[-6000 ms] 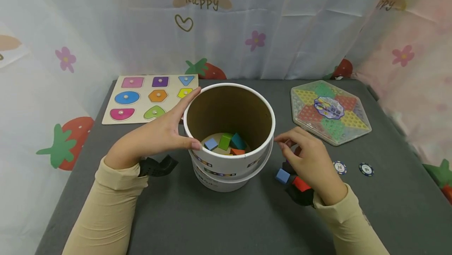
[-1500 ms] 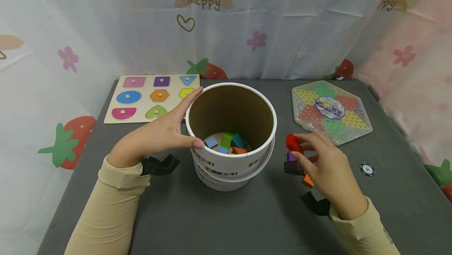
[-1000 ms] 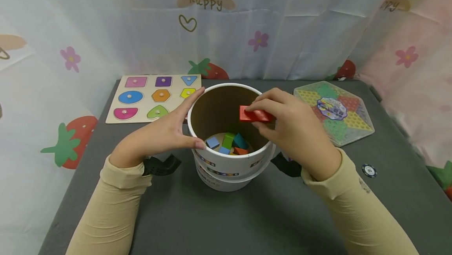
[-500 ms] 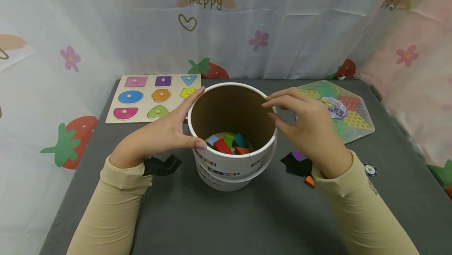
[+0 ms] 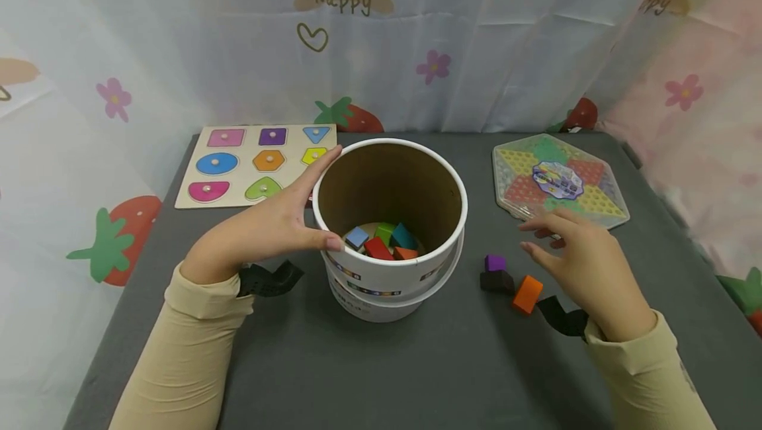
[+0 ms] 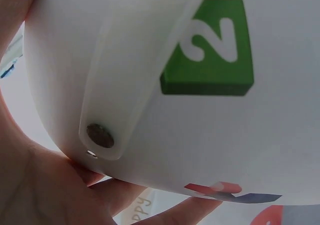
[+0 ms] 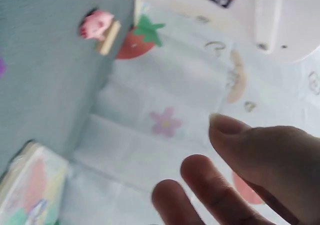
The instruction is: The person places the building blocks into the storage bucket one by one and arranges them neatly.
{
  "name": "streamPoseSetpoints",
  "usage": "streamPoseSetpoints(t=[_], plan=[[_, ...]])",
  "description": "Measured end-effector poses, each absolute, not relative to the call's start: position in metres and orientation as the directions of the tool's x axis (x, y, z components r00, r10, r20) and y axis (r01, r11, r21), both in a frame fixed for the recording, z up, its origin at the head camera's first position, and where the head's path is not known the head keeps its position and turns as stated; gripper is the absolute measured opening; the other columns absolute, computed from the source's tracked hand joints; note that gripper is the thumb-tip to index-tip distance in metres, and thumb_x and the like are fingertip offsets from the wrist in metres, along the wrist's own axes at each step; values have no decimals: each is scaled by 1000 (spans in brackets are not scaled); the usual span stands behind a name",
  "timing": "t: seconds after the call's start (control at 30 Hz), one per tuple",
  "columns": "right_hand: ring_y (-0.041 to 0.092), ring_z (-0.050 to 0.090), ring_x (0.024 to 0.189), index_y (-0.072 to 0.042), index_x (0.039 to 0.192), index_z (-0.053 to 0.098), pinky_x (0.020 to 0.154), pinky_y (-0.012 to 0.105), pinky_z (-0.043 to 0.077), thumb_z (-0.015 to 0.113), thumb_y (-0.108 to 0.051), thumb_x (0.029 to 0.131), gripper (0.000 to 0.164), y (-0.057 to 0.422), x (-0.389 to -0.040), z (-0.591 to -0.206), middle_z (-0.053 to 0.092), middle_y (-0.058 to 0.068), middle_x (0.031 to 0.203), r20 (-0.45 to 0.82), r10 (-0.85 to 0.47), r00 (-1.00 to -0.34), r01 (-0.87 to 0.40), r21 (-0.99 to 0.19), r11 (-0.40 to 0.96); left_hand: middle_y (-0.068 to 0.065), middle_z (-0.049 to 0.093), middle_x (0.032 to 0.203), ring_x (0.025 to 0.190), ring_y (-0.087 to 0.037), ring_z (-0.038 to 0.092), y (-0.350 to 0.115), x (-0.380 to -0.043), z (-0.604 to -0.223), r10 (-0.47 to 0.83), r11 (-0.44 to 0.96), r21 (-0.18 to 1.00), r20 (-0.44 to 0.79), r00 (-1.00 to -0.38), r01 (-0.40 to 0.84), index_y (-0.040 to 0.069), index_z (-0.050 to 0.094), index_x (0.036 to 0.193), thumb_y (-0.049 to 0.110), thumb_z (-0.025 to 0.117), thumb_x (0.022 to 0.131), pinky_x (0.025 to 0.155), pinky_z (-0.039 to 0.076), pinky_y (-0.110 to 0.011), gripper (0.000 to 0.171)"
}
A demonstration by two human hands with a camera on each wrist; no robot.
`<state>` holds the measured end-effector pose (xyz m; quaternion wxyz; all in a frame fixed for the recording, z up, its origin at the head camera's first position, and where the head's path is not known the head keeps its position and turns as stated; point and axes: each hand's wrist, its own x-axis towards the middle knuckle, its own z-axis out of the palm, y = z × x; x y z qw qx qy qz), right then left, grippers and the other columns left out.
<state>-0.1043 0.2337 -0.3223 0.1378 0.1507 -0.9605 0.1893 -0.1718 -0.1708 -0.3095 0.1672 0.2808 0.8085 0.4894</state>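
My left hand (image 5: 270, 221) grips the white bucket (image 5: 381, 278) by its left rim, thumb at the front and fingers spread behind. In the left wrist view my fingers curve round the bucket's side (image 6: 280, 135). Inside lie a blue block (image 5: 356, 237), a red block (image 5: 378, 249), a green block (image 5: 385, 233), a teal block (image 5: 403, 237) and an orange-red block (image 5: 406, 253). To the right, my right hand (image 5: 586, 264) hovers with relaxed, parted fingers and holds nothing. Nearest it on the table are an orange block (image 5: 527, 294), a dark block (image 5: 497, 281) and a purple block (image 5: 495, 262).
A wooden shape puzzle board (image 5: 245, 182) lies at the back left, partly behind the bucket. At the back right is a hexagonal game board (image 5: 571, 185) with coloured star points. A small pink figure (image 7: 97, 25) appears in the right wrist view. Printed curtains (image 5: 381, 73) rise behind the grey table (image 5: 381, 377).
My right hand picked up the red block, carried it over the bucket and let it go inside, then moved back right. A blue block also left the table. My left hand stayed on the rim.
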Motion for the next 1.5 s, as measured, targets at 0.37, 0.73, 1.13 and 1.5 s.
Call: streamPoseSetpoints(t=[0.37,0.73,1.13,1.5], plan=[[31,65,89,-14,107,69,71,48,52,79,-14,78,30,251,-96,-357,64,8,105,158,-222,-962,-266,-363,893,2,23,150,131,-26,33,-171,-171,-309,611,373,881,4,-791,293,47,4,149,48,77,75,87,50,-42,103],[26,61,80,-11,115,66,64,46,51,86,-31,69,54,260,-93,-401,58,13,107,-54,-210,-976,-185,-298,937,2,23,150,131,-26,34,-169,-172,-311,618,355,889,8,-786,288,47,5,149,45,78,76,87,50,-41,103],[32,58,86,-8,119,62,69,50,48,83,-23,74,51,259,-94,-392,57,17,108,91,-148,-985,-171,-354,919,2,21,152,132,-26,33,-170,-172,-311,619,368,880,10,-785,302,47,4,148,47,77,76,88,50,-42,103],[15,50,99,-17,120,64,75,31,40,84,-17,73,50,199,-109,-305,55,-1,123,543,-173,-822,-468,-471,748,1,23,150,131,-27,34,-170,-172,-311,624,366,877,16,-781,311,48,4,148,50,76,75,88,50,-43,103]])
